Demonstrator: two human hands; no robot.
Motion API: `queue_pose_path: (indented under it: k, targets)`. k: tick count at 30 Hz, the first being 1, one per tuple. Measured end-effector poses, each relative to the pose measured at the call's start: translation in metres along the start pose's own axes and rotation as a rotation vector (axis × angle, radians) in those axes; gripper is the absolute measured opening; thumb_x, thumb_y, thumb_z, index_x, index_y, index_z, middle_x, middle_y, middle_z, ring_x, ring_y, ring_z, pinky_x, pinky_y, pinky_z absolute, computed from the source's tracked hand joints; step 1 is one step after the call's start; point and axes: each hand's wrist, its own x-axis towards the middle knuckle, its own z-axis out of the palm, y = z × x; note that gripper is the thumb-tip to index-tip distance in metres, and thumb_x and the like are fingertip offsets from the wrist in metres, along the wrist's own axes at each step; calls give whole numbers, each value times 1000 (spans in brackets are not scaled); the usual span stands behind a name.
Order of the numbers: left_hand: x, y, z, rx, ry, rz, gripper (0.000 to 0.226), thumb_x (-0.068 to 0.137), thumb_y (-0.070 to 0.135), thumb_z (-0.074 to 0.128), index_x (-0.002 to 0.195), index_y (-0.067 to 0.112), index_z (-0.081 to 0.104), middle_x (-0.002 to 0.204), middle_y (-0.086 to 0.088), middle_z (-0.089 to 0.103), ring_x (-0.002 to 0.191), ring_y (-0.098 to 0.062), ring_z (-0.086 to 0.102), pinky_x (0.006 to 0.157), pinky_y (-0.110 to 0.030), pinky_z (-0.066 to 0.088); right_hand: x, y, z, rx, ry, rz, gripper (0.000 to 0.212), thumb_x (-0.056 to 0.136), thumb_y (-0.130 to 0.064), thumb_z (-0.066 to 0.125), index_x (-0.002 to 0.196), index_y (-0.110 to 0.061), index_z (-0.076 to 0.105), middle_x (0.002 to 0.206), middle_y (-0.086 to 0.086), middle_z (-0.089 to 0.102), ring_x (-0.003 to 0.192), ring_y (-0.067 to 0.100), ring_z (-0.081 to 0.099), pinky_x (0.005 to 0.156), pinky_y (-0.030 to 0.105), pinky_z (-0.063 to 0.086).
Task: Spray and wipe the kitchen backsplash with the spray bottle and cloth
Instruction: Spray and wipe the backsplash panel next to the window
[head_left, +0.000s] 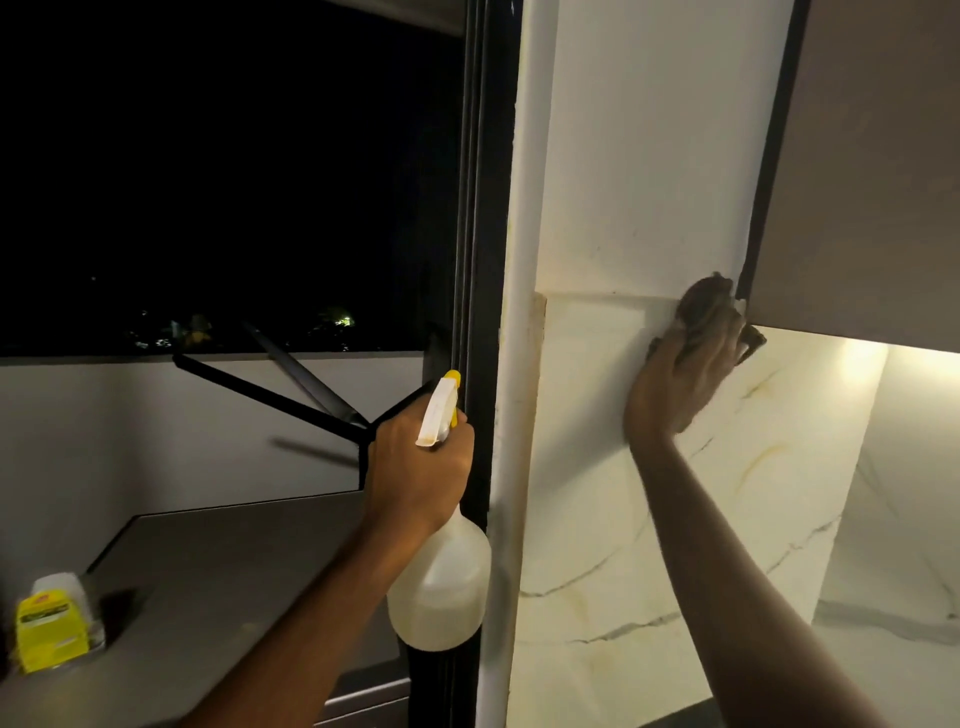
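My left hand (415, 462) grips the neck of a translucent white spray bottle (441, 587) with a white and yellow trigger head, held upright in front of the black window frame. My right hand (680, 379) presses a dark brown cloth (706, 306) flat against the white marble-look backsplash (649, 519), right at the seam under the plain white wall and beside the lower corner of the upper cabinet. Part of the cloth is hidden under my fingers.
A grey upper cabinet (857, 182) hangs at the top right with a lit strip beneath it. A dark window (234, 182) fills the left. A grey counter (218, 571) lies below it, with a yellow-labelled container (49, 631) at its near left.
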Motion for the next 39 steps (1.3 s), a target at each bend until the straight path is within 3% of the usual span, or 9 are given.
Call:
queue_pose_path:
  k: [7,13,20,24,26,30,32,37,39]
  targets:
    - [-7,11,17,27,7,10,22,82,29,56,82,9,65,62,-13,60,55,-30,61,54,-49,57,-16,46,-28,-259,-535,-1006,58,100,-34,56,154,-24,38,162,13,33,152,35,23,124,50,20]
    - [-9,20,20,17,-30,-9,14,80,28,57,81,16,65,64,-14,59,55,-27,57,57,-44,57,-16,2,0,-40,-11,-74,58,100,-30,49,153,-11,38,163,14,30,154,37,17,123,54,19]
    - [-9,31,17,6,-8,11,16,81,31,58,71,40,50,72,-11,64,68,-29,64,65,-46,59,-19,19,-15,-247,-521,-1020,63,97,-31,63,154,-28,35,165,3,24,156,24,14,126,35,8]
    - [-11,26,20,-7,27,14,44,95,10,64,70,40,42,68,10,48,62,-9,52,59,-24,47,1,13,-5,-44,-128,-256,55,98,-23,52,152,-16,43,164,7,29,155,27,16,125,47,19]
    - [-13,31,22,16,20,19,41,94,12,64,71,40,45,68,3,52,64,-15,56,62,-33,55,-28,-3,2,-41,-75,-192,55,100,-25,50,153,-13,41,163,12,30,154,33,17,125,52,18]
    - [-14,36,26,35,-10,50,20,83,32,57,79,13,63,64,-14,57,59,-35,62,58,-53,59,-52,44,-26,-236,-540,-1040,60,100,-35,52,155,-28,32,162,10,31,153,34,22,125,46,14]
    - [-14,38,28,40,-7,63,25,80,34,54,82,11,64,62,-14,57,57,-37,61,54,-54,57,-21,75,-37,-269,-577,-1193,58,98,-33,57,153,-25,39,158,15,37,149,37,31,124,51,20]
    - [-16,46,35,53,-2,57,19,81,37,55,82,20,65,67,-15,61,59,-35,62,56,-54,58,14,80,-40,12,-84,-62,60,93,-27,46,151,-13,44,164,10,30,155,28,15,124,50,18]
    - [-17,49,39,64,-9,54,19,80,36,55,76,18,62,69,-20,62,59,-38,62,56,-56,57,0,63,-33,27,-35,50,62,92,-30,45,153,-16,39,165,9,26,156,29,11,125,48,16]
